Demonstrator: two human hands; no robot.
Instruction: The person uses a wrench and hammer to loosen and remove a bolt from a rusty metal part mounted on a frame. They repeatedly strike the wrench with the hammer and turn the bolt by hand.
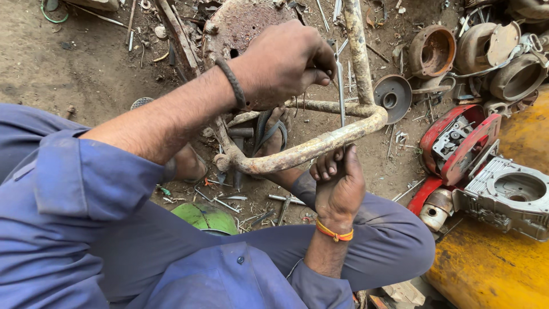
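A rusty bent metal tube frame (pixel 309 150) lies across the middle of the view, one leg running up to the top edge. My left hand (pixel 280 63), with a dark band at the wrist, is closed around a thin metal rod (pixel 341 97) that points down onto the tube's bend. My right hand (pixel 338 183), with an orange wrist thread, grips the tube from below, fingers curled over it. A foot in a sandal (pixel 274 129) rests against the frame just behind the tube.
I sit on dirt ground strewn with bolts and scrap. A rusty round disc (pixel 243 23) lies at top centre. Rusty drum housings (pixel 432 51), a red casing (pixel 457 143) and a grey cast housing (pixel 509 194) crowd the right, beside a yellow surface (pixel 503 269). A green object (pixel 206 217) lies by my knee.
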